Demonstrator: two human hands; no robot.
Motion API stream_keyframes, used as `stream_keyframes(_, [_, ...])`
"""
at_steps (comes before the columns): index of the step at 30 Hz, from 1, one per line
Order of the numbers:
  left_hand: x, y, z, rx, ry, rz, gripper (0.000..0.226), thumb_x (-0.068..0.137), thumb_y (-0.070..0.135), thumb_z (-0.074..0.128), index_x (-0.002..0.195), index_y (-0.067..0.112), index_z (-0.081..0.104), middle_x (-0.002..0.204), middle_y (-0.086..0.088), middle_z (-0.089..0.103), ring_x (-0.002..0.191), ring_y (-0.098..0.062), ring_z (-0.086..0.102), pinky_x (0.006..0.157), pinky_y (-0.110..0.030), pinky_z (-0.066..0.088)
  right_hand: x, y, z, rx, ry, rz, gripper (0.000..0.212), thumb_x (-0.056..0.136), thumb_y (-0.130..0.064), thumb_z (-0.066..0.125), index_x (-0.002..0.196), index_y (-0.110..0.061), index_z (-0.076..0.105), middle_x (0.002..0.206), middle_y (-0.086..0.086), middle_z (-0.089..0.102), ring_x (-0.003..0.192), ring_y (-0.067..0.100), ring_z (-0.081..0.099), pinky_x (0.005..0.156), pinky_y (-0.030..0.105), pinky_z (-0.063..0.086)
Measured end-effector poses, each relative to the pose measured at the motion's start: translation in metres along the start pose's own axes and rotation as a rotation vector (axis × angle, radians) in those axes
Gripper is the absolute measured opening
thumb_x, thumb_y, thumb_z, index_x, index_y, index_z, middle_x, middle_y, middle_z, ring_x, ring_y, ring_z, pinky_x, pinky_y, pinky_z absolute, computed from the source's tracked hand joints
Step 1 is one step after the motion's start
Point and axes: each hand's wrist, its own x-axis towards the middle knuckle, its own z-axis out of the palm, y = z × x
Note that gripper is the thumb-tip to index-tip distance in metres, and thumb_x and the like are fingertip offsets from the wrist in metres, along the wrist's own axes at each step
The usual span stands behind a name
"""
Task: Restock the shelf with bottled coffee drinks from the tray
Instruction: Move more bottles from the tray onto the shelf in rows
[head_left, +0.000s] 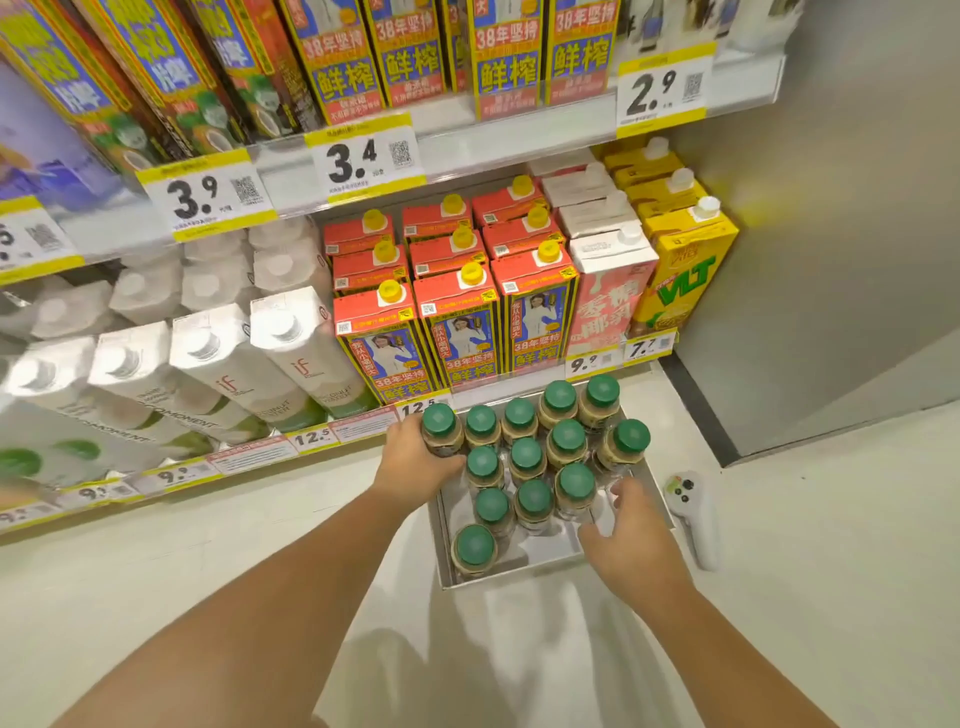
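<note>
Head view looks down on a tall shelf (363, 171) stacked with drink cartons, its lowest edge strip running just behind the tray (524, 564); the tray is the landmark for everything below. It sits on the pale floor (831, 597), a shallow grey box with low walls, and it carries about thirteen bottled coffee drinks (525, 457) standing upright in loose rows, green caps up, most touching their neighbours. One bottle stands apart in the tray's near-left corner. A white handheld controller (693, 512) lies on the floor just right of the tray.

At the tray's far-left corner the left hand (415, 460) is wrapped around the far-left bottle (440, 428), fingers closed on the body below the cap. At the tray's near-right part the right hand (623, 525) hangs with fingers spread and slightly curled, holding nothing, close to the near-right bottles.

Full bottles like these are probably weighty for their size, rigid, and smooth enough to slip. Gripping the body just under the cap looks safest, lifting straight up so neighbours are not knocked over.
</note>
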Motion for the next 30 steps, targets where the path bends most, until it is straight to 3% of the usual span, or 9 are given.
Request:
stream_keyframes(3, [0.013, -0.007, 0.015, -0.039, 0.024, 0.040, 0.048, 0.063, 0.025, 0.085, 0.104, 0.022, 0.060, 0.100, 0.002, 0.059, 0.108, -0.023, 0.048, 0.090, -0.039, 0.046, 0.015, 0.013, 0.011, 0.011, -0.090, 0.029, 0.053, 0.078, -0.027, 0.072, 0.126, -0.022, 0.049, 0.111, -0.001, 0.060, 0.108, 0.024, 0.059, 0.086, 0.036, 0.048])
stream_keyframes(6, [0.021, -0.014, 0.024, -0.053, 0.053, 0.108, 0.037, 0.065, 0.021, 0.085, 0.097, 0.019, 0.067, 0.093, 0.005, 0.065, 0.098, -0.019, 0.050, 0.079, -0.030, 0.040, 0.030, 0.017, 0.021, 0.046, -0.084, 0.018, 0.051, 0.077, -0.031, 0.074, 0.123, -0.027, 0.052, 0.108, -0.002, 0.065, 0.104, 0.025, 0.061, 0.084, 0.037, 0.049])
stream_keyframes(9, [0.021, -0.020, 0.027, -0.108, 0.102, 0.114, 0.032, 0.068, 0.013, 0.085, 0.095, 0.017, 0.068, 0.088, 0.009, 0.057, 0.096, -0.015, 0.045, 0.072, -0.026, 0.030, 0.041, 0.015, 0.030, 0.029, -0.069, 0.039, 0.045, 0.076, -0.037, 0.074, 0.116, -0.030, 0.055, 0.103, -0.003, 0.068, 0.098, 0.028, 0.063, 0.083, 0.039, 0.051])
stream_keyframes(12, [0.023, -0.029, 0.028, -0.132, 0.148, 0.102, 0.042, 0.065, 0.018, 0.088, 0.103, 0.023, 0.070, 0.097, 0.006, 0.063, 0.103, -0.019, 0.051, 0.082, -0.032, 0.040, 0.048, 0.013, 0.036, 0.040, -0.032, 0.029, 0.038, 0.072, -0.039, 0.074, 0.105, -0.033, 0.057, 0.097, -0.004, 0.070, 0.092, 0.026, 0.064, 0.081, 0.042, 0.055])
stream_keyframes(16, [0.025, -0.028, 0.022, -0.151, 0.152, 0.096, 0.040, 0.061, 0.024, 0.090, 0.092, 0.036, 0.069, 0.099, 0.007, 0.066, 0.103, -0.021, 0.057, 0.090, -0.042, 0.048, 0.050, 0.013, 0.036, 0.077, -0.014, -0.022, 0.033, 0.074, -0.039, 0.075, 0.104, -0.034, 0.061, 0.096, -0.007, 0.071, 0.092, 0.022, 0.065, 0.080, 0.039, 0.054])
stream_keyframes(21, [0.020, -0.018, 0.002, -0.103, 0.126, 0.158, 0.043, 0.066, 0.018, 0.090, 0.104, 0.020, 0.072, 0.107, 0.005, 0.062, 0.103, -0.011, 0.052, 0.086, -0.025, 0.037, 0.042, -0.001, 0.019, 0.096, 0.011, -0.132, 0.020, 0.074, -0.027, 0.075, 0.090, -0.024, 0.064, 0.081, -0.011, 0.065, 0.079, 0.016, 0.062, 0.069, 0.031, 0.050])
stream_keyframes(25, [0.007, 0.009, -0.025, -0.139, 0.022, 0.152, 0.037, 0.069, 0.015, 0.088, 0.100, 0.022, 0.069, 0.095, 0.012, 0.070, 0.087, 0.001, 0.062, 0.073, -0.016, 0.043, 0.031, -0.024, -0.013, 0.116, 0.037, -0.152, 0.014, 0.071, -0.024, 0.073, 0.076, -0.025, 0.060, 0.069, -0.011, 0.063, 0.065, 0.004, 0.057, 0.057, 0.022, 0.045])
stream_keyframes(28, [0.003, 0.037, -0.050, -0.133, -0.008, 0.186, 0.036, 0.068, 0.016, 0.088, 0.097, 0.025, 0.069, 0.090, 0.012, 0.073, 0.083, -0.002, 0.066, 0.073, -0.021, 0.050, 0.029, -0.046, -0.040, 0.132, 0.049, -0.167, 0.020, 0.066, -0.030, 0.074, 0.080, -0.024, 0.061, 0.072, -0.011, 0.066, 0.067, 0.006, 0.061, 0.063, 0.029, 0.051])
stream_keyframes(30, [-0.004, 0.060, -0.068, -0.124, -0.021, 0.239, 0.037, 0.067, 0.014, 0.087, 0.095, 0.029, 0.068, 0.084, 0.014, 0.071, 0.071, 0.008, 0.062, 0.068, -0.017, 0.047, 0.026, -0.066, -0.062, 0.137, 0.074, -0.187, 0.021, 0.066, -0.034, 0.073, 0.080, -0.024, 0.062, 0.073, -0.007, 0.069, 0.069, 0.009, 0.064, 0.067, 0.033, 0.056])
